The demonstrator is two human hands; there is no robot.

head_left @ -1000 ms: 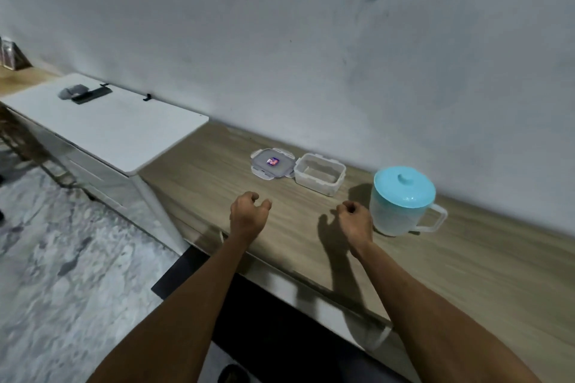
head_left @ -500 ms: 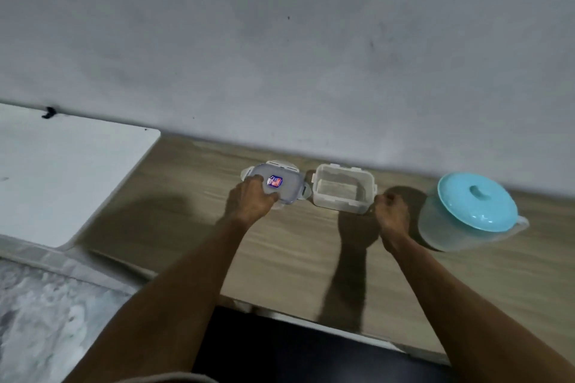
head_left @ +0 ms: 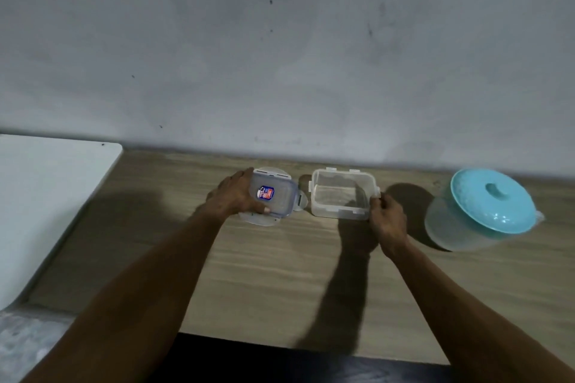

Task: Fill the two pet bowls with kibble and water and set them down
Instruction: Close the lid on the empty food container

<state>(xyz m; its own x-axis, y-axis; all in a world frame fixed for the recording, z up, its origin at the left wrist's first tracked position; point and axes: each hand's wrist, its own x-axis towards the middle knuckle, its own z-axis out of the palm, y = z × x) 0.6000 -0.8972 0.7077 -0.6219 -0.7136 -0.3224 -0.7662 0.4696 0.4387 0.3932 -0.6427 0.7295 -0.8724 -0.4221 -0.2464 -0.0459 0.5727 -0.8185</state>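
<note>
A clear plastic lid [head_left: 275,194] with snap flaps and a red-and-blue sticker lies on the wooden counter [head_left: 264,274]. My left hand [head_left: 233,196] grips its left and front edges. To its right stands an open clear rectangular container [head_left: 342,194] with nothing visible inside. My right hand [head_left: 387,221] is closed on that container's near right corner. A translucent pitcher [head_left: 473,221] with a turquoise lid stands further right, apart from both hands.
A grey wall [head_left: 280,56] rises right behind the counter. A white tabletop [head_left: 46,196] adjoins the counter on the left. A dark gap runs below the counter's front edge, with marbled floor at the lower left.
Both hands moved forward from the counter's middle. The left closed on the lid and the right closed on the container's corner. The view has turned to face the wall.
</note>
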